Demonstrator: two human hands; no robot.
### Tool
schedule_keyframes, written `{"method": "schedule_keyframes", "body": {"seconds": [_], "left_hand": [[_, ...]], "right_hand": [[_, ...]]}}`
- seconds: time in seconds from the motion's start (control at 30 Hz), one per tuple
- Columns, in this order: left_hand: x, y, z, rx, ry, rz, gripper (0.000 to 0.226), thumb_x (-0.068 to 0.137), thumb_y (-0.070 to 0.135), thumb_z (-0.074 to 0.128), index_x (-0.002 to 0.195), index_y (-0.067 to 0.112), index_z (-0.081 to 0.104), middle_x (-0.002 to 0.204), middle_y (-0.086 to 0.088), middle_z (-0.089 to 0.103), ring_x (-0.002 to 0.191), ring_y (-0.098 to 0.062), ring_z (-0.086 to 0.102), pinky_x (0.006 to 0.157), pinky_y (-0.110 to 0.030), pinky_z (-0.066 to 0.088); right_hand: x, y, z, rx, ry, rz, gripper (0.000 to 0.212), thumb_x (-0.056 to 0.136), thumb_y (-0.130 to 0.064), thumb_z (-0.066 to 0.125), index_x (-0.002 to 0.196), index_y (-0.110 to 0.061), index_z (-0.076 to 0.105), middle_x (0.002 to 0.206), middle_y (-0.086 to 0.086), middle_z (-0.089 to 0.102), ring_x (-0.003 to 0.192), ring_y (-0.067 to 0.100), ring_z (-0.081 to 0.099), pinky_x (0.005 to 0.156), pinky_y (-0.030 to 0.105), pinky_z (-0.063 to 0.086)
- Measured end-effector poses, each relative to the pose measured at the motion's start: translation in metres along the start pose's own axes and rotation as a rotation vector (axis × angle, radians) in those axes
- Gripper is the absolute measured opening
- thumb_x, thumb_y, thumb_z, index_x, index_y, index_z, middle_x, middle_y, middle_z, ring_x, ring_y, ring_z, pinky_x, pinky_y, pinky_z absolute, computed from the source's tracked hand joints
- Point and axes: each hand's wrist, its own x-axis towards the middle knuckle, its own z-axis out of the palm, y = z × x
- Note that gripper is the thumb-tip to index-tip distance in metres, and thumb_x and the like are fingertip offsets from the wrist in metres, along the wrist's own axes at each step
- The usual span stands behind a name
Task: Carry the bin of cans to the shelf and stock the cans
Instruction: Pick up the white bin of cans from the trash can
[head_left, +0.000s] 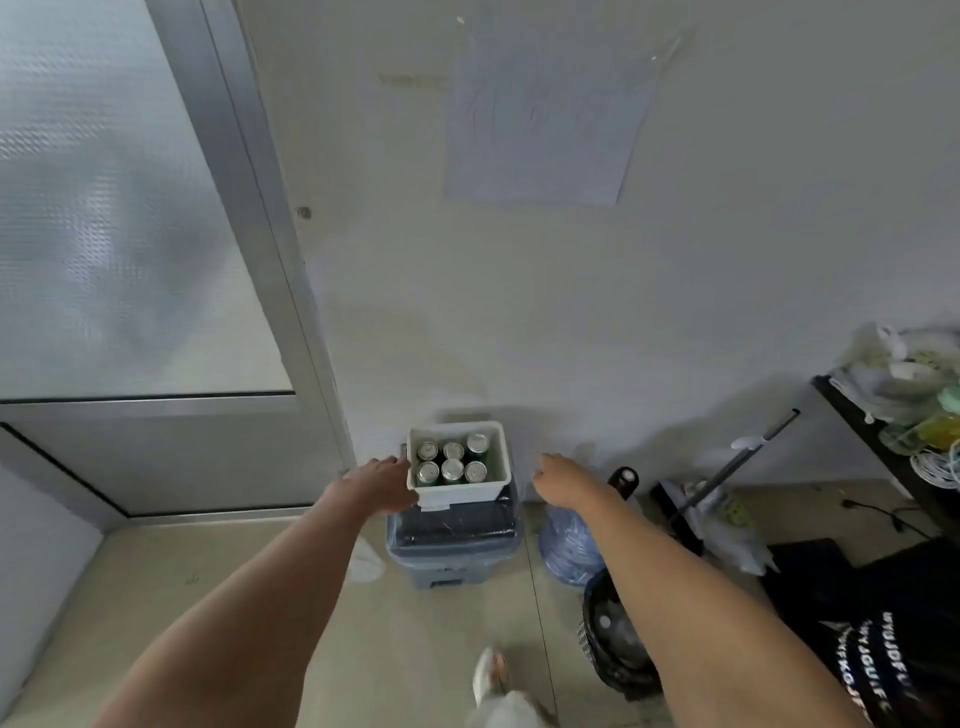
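Note:
A small white bin (500, 457) holding several silver-topped cans (453, 462) stands on top of a grey lidded container (452, 540) against the wall. My left hand (382, 483) is at the bin's left side, fingers apart and touching or nearly touching its wall. My right hand (558, 480) hovers a short way to the right of the bin, fingers loosely curled downward, holding nothing. No shelf for the cans is clearly in view.
A blue water jug (569, 540) stands right of the grey container. A black fan (615, 634) sits on the floor near my right arm. A mop (727, 467) leans at the right. A dark table (893, 462) with bags is at far right. A frosted glass door (130, 260) fills the left.

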Motion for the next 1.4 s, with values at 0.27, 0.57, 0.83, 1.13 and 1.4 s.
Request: {"method": "schedule_keyframes", "body": {"seconds": [0.27,0.57,0.83,1.13,1.4], "left_hand": [[0.142,-0.026,0.051,-0.292,-0.092,-0.174,0.045,0.098,0.033,0.049,0.138,0.014,0.054,0.137,-0.016,0.061,0.123,-0.033,0.059,0.103,-0.043,0.048],[0.280,-0.058,0.102,-1.068,0.071,-0.767,0.064,0.087,0.021,0.065,0.143,0.006,0.038,0.132,-0.018,0.054,0.115,-0.037,0.058,0.097,-0.050,0.052],[0.316,-0.063,0.125,-1.131,0.036,-0.809,0.040,0.082,0.022,0.077,0.117,0.010,0.061,0.100,-0.010,0.067,0.093,-0.030,0.063,0.084,-0.040,0.053],[0.267,-0.103,0.136,-1.181,0.097,-0.730,0.032,0.078,0.016,0.078,0.063,0.020,0.050,0.062,0.003,0.051,0.060,-0.016,0.045,0.054,-0.029,0.033],[0.105,-0.159,0.167,-1.356,0.282,-1.023,0.023,0.073,0.017,0.076,0.061,0.016,0.055,0.059,0.004,0.055,0.059,-0.018,0.049,0.057,-0.031,0.037]], "right_hand": [[0.168,0.016,0.040,0.369,-0.012,0.247,0.014,0.100,-0.005,0.040,0.099,0.001,0.053,0.102,0.026,0.054,0.083,0.028,0.056,0.069,0.031,0.038],[0.325,0.034,0.070,0.855,-0.198,0.609,0.046,0.101,-0.021,0.052,0.144,-0.009,0.044,0.137,0.010,0.052,0.121,0.026,0.052,0.107,0.044,0.042],[0.353,0.031,0.093,0.728,-0.116,0.531,0.007,0.092,-0.012,0.066,0.092,-0.008,0.060,0.080,0.009,0.059,0.066,0.014,0.051,0.061,0.028,0.042],[0.346,-0.001,0.093,0.350,-0.120,0.290,0.019,0.086,-0.021,0.065,0.092,-0.004,0.069,0.079,0.012,0.069,0.071,0.025,0.062,0.066,0.033,0.046],[0.291,-0.140,0.129,0.068,-0.253,-0.103,0.014,0.079,-0.024,0.065,0.076,-0.011,0.069,0.078,0.010,0.071,0.080,0.031,0.067,0.067,0.038,0.051]]}}
